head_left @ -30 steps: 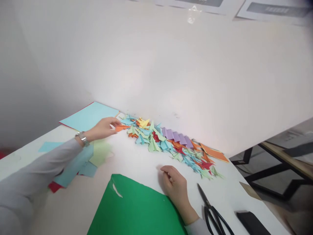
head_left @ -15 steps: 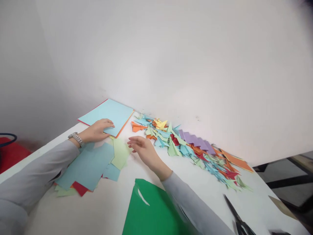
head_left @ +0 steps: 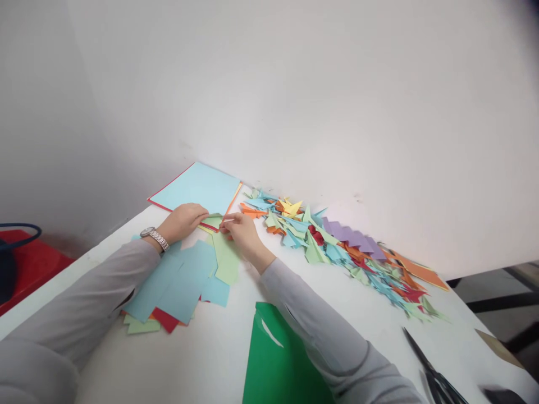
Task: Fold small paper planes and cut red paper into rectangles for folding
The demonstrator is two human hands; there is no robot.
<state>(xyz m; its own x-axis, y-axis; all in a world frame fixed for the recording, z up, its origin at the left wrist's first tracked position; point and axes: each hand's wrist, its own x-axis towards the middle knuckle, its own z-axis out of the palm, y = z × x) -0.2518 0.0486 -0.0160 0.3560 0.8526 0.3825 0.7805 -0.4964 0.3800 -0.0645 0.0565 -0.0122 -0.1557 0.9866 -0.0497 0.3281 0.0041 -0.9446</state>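
Observation:
A stack of coloured paper sheets [head_left: 196,188], light blue on top with red and orange edges, lies against the wall. At its near corner, my left hand [head_left: 183,221], with a metal watch on the wrist, has its fingers closed on the sheets. My right hand [head_left: 244,233] pinches the same corner from the other side. Between the hands the corner is lifted, and green and red layers show; which sheets each hand holds is partly hidden. Smaller cut paper pieces [head_left: 181,280], blue, green and red, lie in an overlapping pile below the left wrist.
Folded paper shapes [head_left: 311,238] of many colours run along the wall to the right, with purple pieces [head_left: 353,238] among them. A green sheet [head_left: 278,359] lies under my right forearm. Black scissors [head_left: 433,370] rest at lower right. A red stool [head_left: 37,261] stands left of the table.
My right hand has moved to the stack's near corner and closed on it. The corner is now lifted, baring green and red layers. The view has shifted slightly.

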